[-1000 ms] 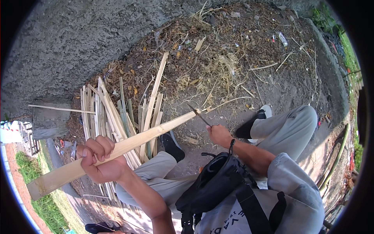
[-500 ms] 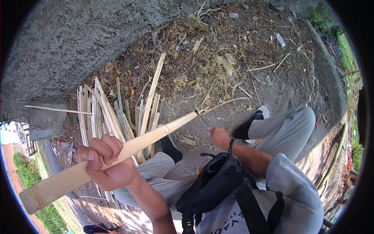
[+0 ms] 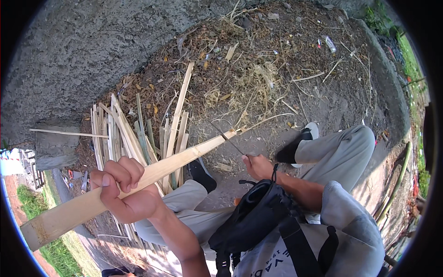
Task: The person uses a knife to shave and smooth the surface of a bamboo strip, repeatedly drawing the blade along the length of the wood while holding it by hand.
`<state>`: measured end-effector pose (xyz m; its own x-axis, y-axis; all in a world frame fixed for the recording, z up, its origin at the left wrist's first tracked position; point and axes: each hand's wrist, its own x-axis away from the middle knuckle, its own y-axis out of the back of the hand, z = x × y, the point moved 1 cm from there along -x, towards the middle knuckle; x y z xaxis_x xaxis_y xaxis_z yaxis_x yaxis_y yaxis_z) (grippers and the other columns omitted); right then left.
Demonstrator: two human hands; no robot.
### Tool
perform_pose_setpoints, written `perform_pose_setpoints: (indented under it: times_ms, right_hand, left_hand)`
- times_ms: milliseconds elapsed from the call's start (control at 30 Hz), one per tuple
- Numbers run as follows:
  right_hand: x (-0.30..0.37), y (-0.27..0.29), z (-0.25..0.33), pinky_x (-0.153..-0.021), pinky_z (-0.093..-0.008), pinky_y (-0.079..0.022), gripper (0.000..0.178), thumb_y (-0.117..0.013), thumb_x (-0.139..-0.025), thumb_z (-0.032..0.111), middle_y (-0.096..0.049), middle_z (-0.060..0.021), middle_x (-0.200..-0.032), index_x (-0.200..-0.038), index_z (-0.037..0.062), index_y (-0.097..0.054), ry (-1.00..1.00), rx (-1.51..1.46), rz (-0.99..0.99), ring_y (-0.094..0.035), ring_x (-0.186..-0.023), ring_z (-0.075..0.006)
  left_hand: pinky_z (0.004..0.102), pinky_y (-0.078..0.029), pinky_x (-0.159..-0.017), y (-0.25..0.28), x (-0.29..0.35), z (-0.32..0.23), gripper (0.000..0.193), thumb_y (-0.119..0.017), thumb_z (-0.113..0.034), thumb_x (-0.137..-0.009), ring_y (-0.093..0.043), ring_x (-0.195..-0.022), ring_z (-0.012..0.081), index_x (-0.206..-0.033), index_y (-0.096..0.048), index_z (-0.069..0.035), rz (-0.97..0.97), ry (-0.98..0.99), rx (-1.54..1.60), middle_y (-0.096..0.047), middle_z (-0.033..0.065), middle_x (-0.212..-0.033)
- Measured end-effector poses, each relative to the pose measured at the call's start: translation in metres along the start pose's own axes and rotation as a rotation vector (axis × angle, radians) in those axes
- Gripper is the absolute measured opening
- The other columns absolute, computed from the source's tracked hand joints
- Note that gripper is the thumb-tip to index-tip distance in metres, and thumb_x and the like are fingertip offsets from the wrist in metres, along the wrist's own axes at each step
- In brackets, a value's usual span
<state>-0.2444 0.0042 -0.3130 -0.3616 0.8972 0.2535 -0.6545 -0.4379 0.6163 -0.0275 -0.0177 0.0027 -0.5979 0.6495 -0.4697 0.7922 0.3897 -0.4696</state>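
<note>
As the left hand [image 3: 122,188] wraps tightly around a pale wooden strip [image 3: 184,158], the right hand [image 3: 259,167] holds a thin dark blade [image 3: 236,147] crossing its far end, the blade's base hidden by fingers. Bodyward, a black bag [image 3: 251,217] conceals its contents; beyond the left hand, piled slats [image 3: 130,136] are partly covered.

and here's the wood strip [image 3: 159,171] slanting from the left hand [image 3: 131,203], knife [image 3: 235,147] across its far end, right hand [image 3: 259,167] nearer; slats [image 3: 125,121] piled beyond the left hand, wall [image 3: 92,60] behind!
</note>
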Motion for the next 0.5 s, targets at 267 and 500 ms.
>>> perform_pose_setpoints:
  times_ms: [267, 500]
  right_hand:
    - [-0.016, -0.012, -0.056, -0.063, -0.0474, -0.052, 0.056, -0.041, -0.094, 0.042, -0.063, -0.0256, -0.07, -0.075, -0.006, -0.064, -0.403, 0.172, 0.154, -0.065, -0.074, -0.0391]
    - [-0.031, -0.019, -0.094, -0.05, -0.0391, -0.05, 0.062, -0.038, -0.095, 0.045, -0.059, -0.0154, -0.06, -0.067, -0.0055, -0.06, -0.863, -0.785, 0.551, -0.063, -0.055, -0.0259]
  left_hand:
    - [0.0225, -0.017, -0.039, -0.001, -0.001, 0.008, 0.022, -0.044, -0.008, -0.08, -0.021, -0.039, 0.0084, -0.068, -0.026, -0.012, 0.022, -0.002, 0.008, -0.025, 0.001, -0.049]
    - [0.0225, -0.016, -0.038, -0.025, 0.006, 0.006, 0.024, -0.045, -0.009, -0.08, -0.02, -0.04, 0.0081, -0.066, -0.025, -0.013, 0.117, 0.035, 0.026, -0.024, 0.0006, -0.05]
